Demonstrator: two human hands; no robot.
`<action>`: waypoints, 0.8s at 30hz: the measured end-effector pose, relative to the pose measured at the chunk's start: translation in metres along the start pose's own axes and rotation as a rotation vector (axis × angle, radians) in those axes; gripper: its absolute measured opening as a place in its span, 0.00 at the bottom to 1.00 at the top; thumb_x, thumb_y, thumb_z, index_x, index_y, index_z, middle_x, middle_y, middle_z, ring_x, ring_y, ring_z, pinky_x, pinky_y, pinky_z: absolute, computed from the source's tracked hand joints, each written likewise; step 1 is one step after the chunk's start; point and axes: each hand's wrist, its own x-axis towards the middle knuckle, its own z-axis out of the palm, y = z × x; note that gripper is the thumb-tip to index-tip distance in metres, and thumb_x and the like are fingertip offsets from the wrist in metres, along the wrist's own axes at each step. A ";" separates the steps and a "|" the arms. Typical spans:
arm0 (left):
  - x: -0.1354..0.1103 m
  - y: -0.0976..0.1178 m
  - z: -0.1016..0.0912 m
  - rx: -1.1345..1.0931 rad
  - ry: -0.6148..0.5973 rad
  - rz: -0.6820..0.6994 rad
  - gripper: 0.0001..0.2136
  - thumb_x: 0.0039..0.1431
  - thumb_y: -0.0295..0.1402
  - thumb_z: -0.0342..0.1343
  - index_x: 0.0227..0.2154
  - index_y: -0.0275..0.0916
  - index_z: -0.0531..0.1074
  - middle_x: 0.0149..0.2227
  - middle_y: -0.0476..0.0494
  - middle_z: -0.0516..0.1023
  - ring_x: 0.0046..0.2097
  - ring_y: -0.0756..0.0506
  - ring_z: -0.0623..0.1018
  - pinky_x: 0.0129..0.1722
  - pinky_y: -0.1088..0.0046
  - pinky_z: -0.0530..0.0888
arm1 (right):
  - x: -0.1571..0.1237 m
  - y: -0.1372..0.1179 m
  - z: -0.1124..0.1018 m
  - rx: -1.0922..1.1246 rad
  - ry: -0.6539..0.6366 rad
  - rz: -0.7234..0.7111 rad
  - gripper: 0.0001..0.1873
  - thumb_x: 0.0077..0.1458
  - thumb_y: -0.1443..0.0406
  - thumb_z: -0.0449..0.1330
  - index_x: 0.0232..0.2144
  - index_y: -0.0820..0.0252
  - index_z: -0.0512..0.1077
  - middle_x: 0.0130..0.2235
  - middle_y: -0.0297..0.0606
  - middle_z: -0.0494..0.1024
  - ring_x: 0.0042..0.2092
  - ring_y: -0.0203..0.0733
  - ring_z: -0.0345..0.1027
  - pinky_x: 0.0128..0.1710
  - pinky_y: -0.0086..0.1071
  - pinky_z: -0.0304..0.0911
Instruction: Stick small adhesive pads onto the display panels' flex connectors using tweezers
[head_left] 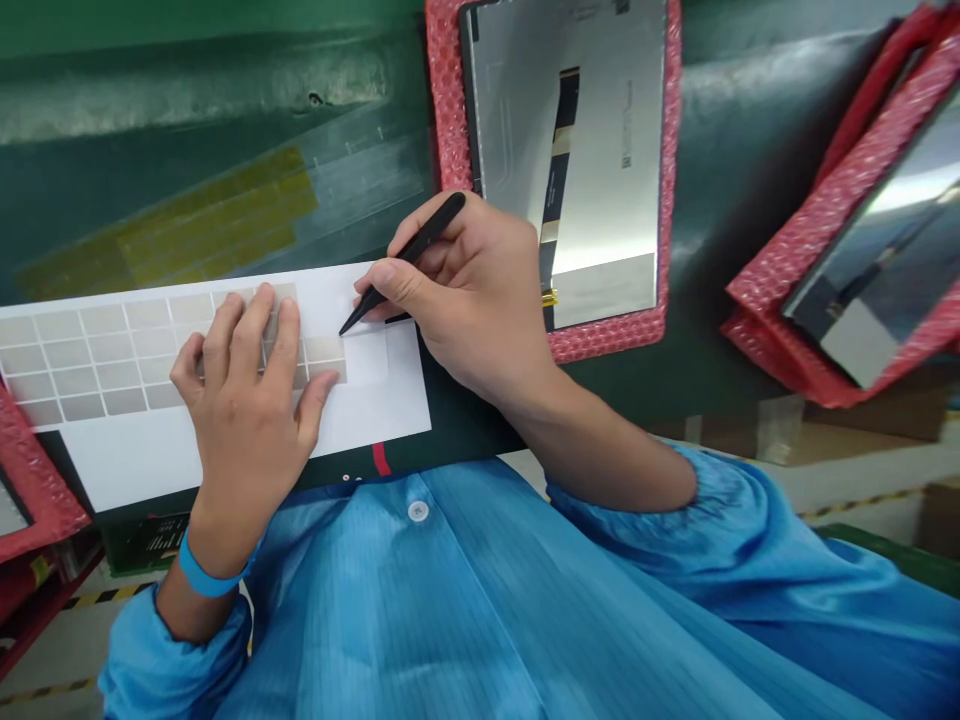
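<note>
My left hand (251, 400) lies spread over a sheet of grey rectangular stickers (71, 350), which rests on a white sheet of paper (142, 460). Its fingers and thumb press down near the sticker sheet's right end. Black tweezers (420, 240) are pinched between the thumb and fingers of my right hand (480, 290). Their tip points down at the upper edge of the last grey stickers, by a bare strip of backing; whether it touches them I cannot tell. Just beyond my right hand lies a display panel (600, 200) with a black flex cable (556, 175).
Pink bubble wrap (450, 130) lies under that panel. Another wrapped panel (892, 270) sits at the right, and more pink wrap (52, 500) shows at the left edge. Clear film with yellow stickers (225, 205) lies behind the paper on the green mat (360, 60).
</note>
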 end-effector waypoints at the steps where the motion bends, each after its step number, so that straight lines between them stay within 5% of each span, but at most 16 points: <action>1: 0.000 0.000 0.000 0.000 0.001 -0.002 0.29 0.74 0.45 0.59 0.72 0.41 0.67 0.74 0.32 0.69 0.74 0.28 0.67 0.70 0.46 0.59 | 0.001 0.001 0.000 -0.005 -0.008 0.015 0.26 0.53 0.46 0.80 0.34 0.51 0.71 0.29 0.31 0.77 0.33 0.45 0.79 0.28 0.37 0.79; 15: 0.001 0.001 -0.003 -0.004 -0.039 -0.030 0.30 0.73 0.47 0.58 0.73 0.43 0.67 0.75 0.33 0.67 0.75 0.26 0.66 0.71 0.43 0.58 | 0.002 0.005 0.004 0.016 -0.001 -0.038 0.28 0.51 0.43 0.80 0.34 0.51 0.71 0.31 0.30 0.75 0.34 0.43 0.78 0.28 0.34 0.77; 24: 0.003 0.002 -0.004 -0.028 -0.059 -0.048 0.30 0.73 0.47 0.59 0.73 0.45 0.67 0.75 0.34 0.67 0.76 0.26 0.64 0.72 0.42 0.57 | 0.008 -0.004 0.003 -0.001 -0.063 0.057 0.29 0.51 0.42 0.80 0.33 0.51 0.70 0.31 0.31 0.78 0.38 0.46 0.81 0.30 0.35 0.79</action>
